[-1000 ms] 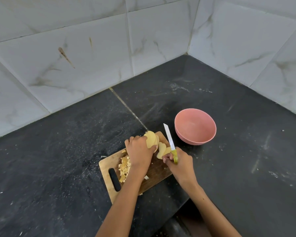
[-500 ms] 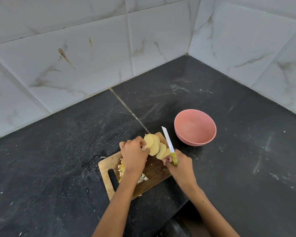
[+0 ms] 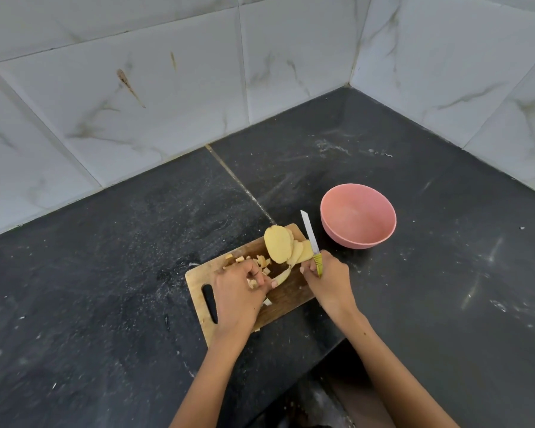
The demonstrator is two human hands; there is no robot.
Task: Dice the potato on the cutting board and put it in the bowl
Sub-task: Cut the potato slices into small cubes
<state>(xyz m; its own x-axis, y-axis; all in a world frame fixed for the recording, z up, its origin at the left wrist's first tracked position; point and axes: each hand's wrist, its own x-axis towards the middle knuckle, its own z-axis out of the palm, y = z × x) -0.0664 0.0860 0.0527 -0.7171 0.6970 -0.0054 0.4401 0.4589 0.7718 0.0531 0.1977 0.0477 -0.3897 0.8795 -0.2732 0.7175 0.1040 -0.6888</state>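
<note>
Right hand (image 3: 329,281) wraps knife (image 3: 311,239) handle, blade lifted; left hand (image 3: 237,291) pinches one potato slice (image 3: 282,277) on cutting board (image 3: 288,293). Remaining slices (image 3: 286,247) lean at board's far end, dice (image 3: 250,263) beside them. We judge dicing midway; pink bowl (image 3: 358,216), just beyond board, holds nothing. Next: lay slice flat, cut strips.

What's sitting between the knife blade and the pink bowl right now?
Nothing: in the head view only a strip of bare black counter separates the knife blade from the pink bowl. The potato slices lie on the blade's other side.
</note>
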